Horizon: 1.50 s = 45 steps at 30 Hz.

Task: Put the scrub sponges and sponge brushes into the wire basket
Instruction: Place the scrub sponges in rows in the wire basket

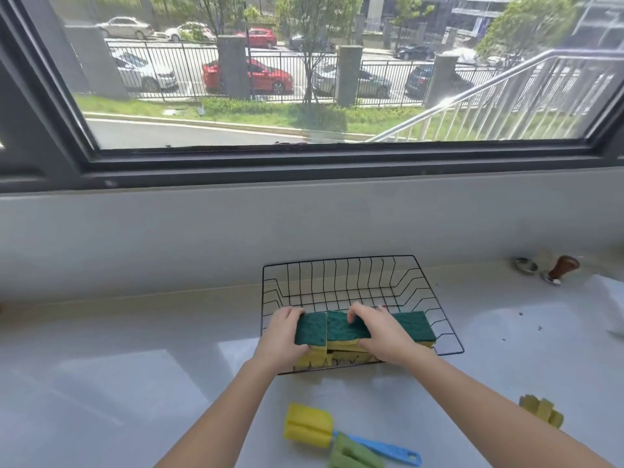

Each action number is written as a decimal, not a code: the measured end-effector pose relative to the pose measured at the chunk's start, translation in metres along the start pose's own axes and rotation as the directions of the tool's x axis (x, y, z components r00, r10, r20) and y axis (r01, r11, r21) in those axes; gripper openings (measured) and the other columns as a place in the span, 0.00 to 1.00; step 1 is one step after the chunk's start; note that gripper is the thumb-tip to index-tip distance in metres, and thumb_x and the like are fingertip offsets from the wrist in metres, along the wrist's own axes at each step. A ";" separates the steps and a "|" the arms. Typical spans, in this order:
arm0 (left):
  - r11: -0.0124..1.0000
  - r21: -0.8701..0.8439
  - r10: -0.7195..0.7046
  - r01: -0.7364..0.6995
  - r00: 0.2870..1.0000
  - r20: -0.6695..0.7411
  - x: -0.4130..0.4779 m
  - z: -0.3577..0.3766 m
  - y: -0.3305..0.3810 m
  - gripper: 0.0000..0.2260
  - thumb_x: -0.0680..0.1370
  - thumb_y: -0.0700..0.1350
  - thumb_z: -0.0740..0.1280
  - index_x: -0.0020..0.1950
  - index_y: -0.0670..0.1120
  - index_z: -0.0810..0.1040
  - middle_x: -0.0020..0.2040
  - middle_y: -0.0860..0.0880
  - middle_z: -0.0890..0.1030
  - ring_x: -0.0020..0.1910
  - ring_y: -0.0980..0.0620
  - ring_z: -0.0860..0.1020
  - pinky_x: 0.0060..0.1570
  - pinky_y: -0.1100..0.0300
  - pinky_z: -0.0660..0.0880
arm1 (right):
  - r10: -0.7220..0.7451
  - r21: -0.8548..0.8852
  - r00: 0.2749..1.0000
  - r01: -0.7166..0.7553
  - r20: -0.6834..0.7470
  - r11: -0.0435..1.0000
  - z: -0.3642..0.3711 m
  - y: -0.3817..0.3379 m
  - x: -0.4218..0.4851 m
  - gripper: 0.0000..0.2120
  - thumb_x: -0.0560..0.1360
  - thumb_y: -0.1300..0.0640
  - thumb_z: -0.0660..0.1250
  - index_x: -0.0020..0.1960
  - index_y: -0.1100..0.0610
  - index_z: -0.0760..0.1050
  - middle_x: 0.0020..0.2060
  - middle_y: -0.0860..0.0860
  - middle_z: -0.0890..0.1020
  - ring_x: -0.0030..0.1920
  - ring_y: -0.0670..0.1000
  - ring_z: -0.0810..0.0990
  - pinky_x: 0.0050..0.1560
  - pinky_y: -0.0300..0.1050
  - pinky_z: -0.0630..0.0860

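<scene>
A black wire basket (337, 275) stands on the white counter in the middle. Green-topped yellow scrub sponges lie in a row inside its near half. My left hand (282, 336) grips the left scrub sponge (311, 331). My right hand (378, 329) rests over the middle scrub sponge (341, 327), fingers curled on its top. A third scrub sponge (413, 324) lies to the right of that hand. In front of the basket lie a yellow sponge brush (309, 423) with a blue handle (388, 449) and a green sponge brush (354, 454). Another yellow sponge brush head (542, 410) lies at the right.
A wall with a large window rises behind the counter. At the far right stand a small metal cup (526, 265) and a brown-handled tamper (562, 268). A white object (607, 305) sits at the right edge.
</scene>
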<state>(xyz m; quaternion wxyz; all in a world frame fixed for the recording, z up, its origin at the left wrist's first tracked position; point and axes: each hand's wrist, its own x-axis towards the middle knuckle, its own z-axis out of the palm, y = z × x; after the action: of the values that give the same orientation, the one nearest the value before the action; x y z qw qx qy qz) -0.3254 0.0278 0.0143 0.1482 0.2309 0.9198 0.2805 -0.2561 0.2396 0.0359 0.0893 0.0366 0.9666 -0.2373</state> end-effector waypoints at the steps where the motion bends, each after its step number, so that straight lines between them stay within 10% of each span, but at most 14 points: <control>1: 1.000 -0.005 -0.001 0.001 1.000 0.008 0.002 0.003 -0.001 0.30 0.70 0.45 0.71 0.69 0.47 0.64 0.67 0.49 0.68 0.67 0.51 0.64 0.65 0.56 0.68 | 0.010 0.012 1.000 -0.010 0.005 1.000 0.003 0.002 0.001 0.18 0.69 0.66 0.68 0.50 0.48 0.67 0.47 0.44 0.77 0.49 0.51 0.72 0.71 0.54 0.63; 22: 0.994 0.112 -0.004 0.015 0.995 -0.103 -0.013 0.032 -0.008 0.28 0.71 0.52 0.68 0.69 0.52 0.63 0.66 0.52 0.68 0.65 0.49 0.66 0.60 0.55 0.70 | -0.086 -0.101 0.989 0.098 0.122 0.990 0.002 0.014 -0.002 0.15 0.70 0.65 0.68 0.48 0.48 0.69 0.51 0.45 0.77 0.56 0.49 0.74 0.76 0.59 0.49; 27: 0.992 0.122 -0.006 0.016 0.996 -0.084 -0.026 0.032 -0.007 0.35 0.72 0.54 0.67 0.75 0.50 0.55 0.76 0.50 0.58 0.74 0.49 0.57 0.72 0.52 0.60 | -0.076 -0.059 0.990 0.083 0.115 0.995 0.003 0.013 -0.012 0.15 0.69 0.59 0.68 0.50 0.45 0.69 0.66 0.47 0.73 0.74 0.49 0.60 0.76 0.61 0.46; 34: 0.999 -0.013 -0.046 0.045 0.994 -0.102 -0.049 0.016 0.014 0.36 0.75 0.52 0.65 0.76 0.47 0.51 0.78 0.48 0.52 0.77 0.49 0.50 0.75 0.50 0.55 | -0.118 0.089 0.981 0.132 -0.153 0.987 0.003 0.009 -0.048 0.13 0.73 0.56 0.68 0.58 0.49 0.74 0.64 0.47 0.75 0.69 0.47 0.68 0.71 0.51 0.63; 41: 0.966 -0.200 0.106 -0.165 0.956 -0.273 -0.119 0.038 0.052 0.17 0.73 0.41 0.65 0.62 0.49 0.71 0.63 0.55 0.71 0.65 0.58 0.65 0.65 0.66 0.59 | -0.097 0.216 0.980 0.135 -0.175 0.967 0.032 0.008 -0.114 0.11 0.75 0.60 0.65 0.55 0.49 0.75 0.52 0.39 0.77 0.56 0.40 0.74 0.58 0.35 0.68; 45: 0.900 -0.435 -0.046 -0.009 0.992 -0.114 -0.164 0.078 0.069 0.09 0.73 0.39 0.64 0.48 0.52 0.75 0.49 0.57 0.77 0.51 0.59 0.74 0.52 0.66 0.69 | -0.025 0.229 0.998 0.038 -0.057 0.973 0.056 0.024 -0.141 0.09 0.76 0.57 0.64 0.55 0.46 0.75 0.52 0.39 0.79 0.56 0.41 0.75 0.57 0.42 0.73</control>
<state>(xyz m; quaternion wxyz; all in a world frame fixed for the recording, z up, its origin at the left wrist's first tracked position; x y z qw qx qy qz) -0.1310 0.0305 0.0155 0.1424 0.1658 0.8436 0.4905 -0.1060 0.2307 0.0037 0.0546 0.0377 0.9352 -0.3478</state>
